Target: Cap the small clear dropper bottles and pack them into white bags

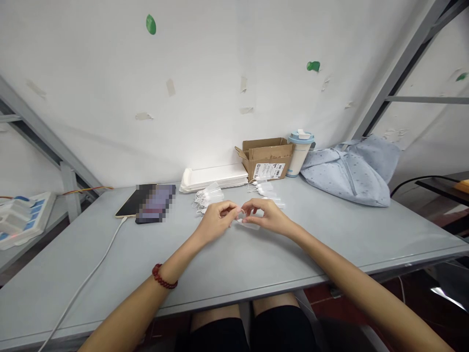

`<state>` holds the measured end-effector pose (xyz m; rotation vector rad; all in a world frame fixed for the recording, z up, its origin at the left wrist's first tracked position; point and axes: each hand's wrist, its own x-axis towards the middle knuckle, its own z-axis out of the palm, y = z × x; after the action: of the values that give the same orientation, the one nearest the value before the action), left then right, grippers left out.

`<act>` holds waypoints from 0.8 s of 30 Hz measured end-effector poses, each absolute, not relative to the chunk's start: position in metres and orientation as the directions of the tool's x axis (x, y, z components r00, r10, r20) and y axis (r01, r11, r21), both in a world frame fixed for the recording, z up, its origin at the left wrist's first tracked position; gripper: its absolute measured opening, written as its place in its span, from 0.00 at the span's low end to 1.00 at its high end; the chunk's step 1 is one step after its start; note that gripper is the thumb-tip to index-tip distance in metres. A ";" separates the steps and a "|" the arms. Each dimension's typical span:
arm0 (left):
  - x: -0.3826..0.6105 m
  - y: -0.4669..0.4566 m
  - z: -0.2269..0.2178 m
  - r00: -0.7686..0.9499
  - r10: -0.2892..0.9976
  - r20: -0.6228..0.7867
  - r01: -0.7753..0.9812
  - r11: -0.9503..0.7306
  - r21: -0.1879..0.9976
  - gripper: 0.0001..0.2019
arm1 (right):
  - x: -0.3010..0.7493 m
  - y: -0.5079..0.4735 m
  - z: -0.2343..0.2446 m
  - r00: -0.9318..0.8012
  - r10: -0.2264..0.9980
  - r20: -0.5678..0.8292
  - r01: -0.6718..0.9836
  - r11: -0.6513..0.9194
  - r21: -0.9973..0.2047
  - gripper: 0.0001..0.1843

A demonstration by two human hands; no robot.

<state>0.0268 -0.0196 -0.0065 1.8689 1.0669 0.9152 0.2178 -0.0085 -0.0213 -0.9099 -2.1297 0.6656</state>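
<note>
My left hand is closed in a pinch on the thin white string of a small translucent plastic tag. My right hand faces it, its thumb and fingers closed around the other side of the string loop, with the tag hanging just under the thumb. Both hands are just above the grey table. Behind my left hand lies a bunch of similar clear tags with white strings, partly hidden by the fingers. More tags lie behind my right hand.
At the back stand a stack of white envelopes, an open cardboard box and a blue-lidded cup. A light blue cloth bag lies right. Two phones, one with a white cable, lie left on the grey table.
</note>
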 end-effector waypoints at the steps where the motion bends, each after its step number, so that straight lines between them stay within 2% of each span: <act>1: 0.026 -0.019 -0.005 0.366 0.906 0.212 0.319 -0.336 0.886 0.13 | 0.218 -0.008 -0.022 -0.500 0.770 0.396 0.405 0.612 -0.679 0.10; 5: 0.023 -0.018 0.001 0.313 0.921 0.233 0.258 -0.319 0.912 0.13 | 0.217 -0.007 -0.024 -0.508 0.784 0.357 0.415 0.586 -0.696 0.08; 11: 0.025 -0.020 0.003 0.348 0.915 0.202 0.180 -0.277 0.944 0.14 | 0.214 -0.010 -0.027 -0.518 0.784 0.342 0.434 0.586 -0.684 0.14; 18: 0.026 -0.020 0.001 0.355 0.914 0.194 0.097 -0.243 0.965 0.14 | 0.208 -0.012 -0.032 -0.554 0.755 0.351 0.413 0.615 -0.672 0.06; 24: 0.025 -0.017 0.001 0.296 0.937 0.185 0.112 -0.227 0.967 0.13 | 0.210 -0.015 -0.022 -0.559 0.750 0.353 0.359 0.603 -0.713 0.08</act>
<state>0.0249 -0.0175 0.0012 1.5926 0.9861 1.0653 0.2101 -0.0151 -0.0222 -0.8720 -2.1750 0.7732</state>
